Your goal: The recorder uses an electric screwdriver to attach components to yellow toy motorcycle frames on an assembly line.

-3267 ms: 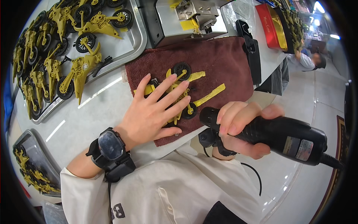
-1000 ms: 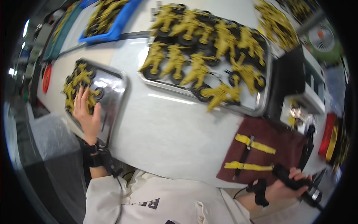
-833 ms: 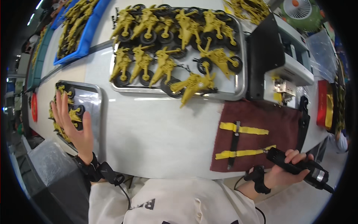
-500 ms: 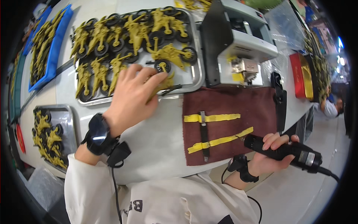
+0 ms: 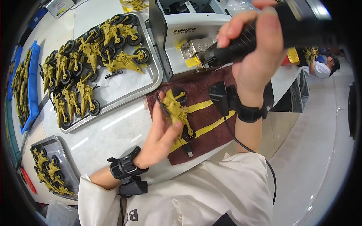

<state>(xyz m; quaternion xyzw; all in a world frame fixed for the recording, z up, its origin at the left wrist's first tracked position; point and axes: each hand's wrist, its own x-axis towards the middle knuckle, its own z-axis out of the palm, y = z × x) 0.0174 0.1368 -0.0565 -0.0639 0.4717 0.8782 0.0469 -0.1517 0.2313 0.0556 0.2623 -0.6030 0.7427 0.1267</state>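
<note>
A yellow-green toy motorcycle (image 5: 175, 109) with black wheels is in my left hand (image 5: 156, 145), fingers and thumb closed around its side, just above the brown cloth (image 5: 203, 116). Raised at the upper right, my right hand (image 5: 260, 56) is wrapped round a black electric screwdriver (image 5: 237, 45). The screwdriver's tip points left and down at the metal block (image 5: 198, 47) on the front of a grey screw feeder (image 5: 192, 28). Whether the tip touches the block I cannot tell. Yellow tape strips (image 5: 215, 124) cross the cloth.
A metal tray (image 5: 132, 81) holding several toy motorcycles (image 5: 90, 52) lies at left. Nearer stands a smaller tray (image 5: 68, 158) of similar parts. A blue bin (image 5: 34, 101) is at the far left. A cable (image 5: 241, 141) hangs from my right wrist. Someone in white (image 5: 322, 67) is farther right.
My left hand has come from the large tray to the cloth with a toy motorcycle. My right hand has lifted the electric screwdriver from the lower right up to the screw feeder. The view has shifted.
</note>
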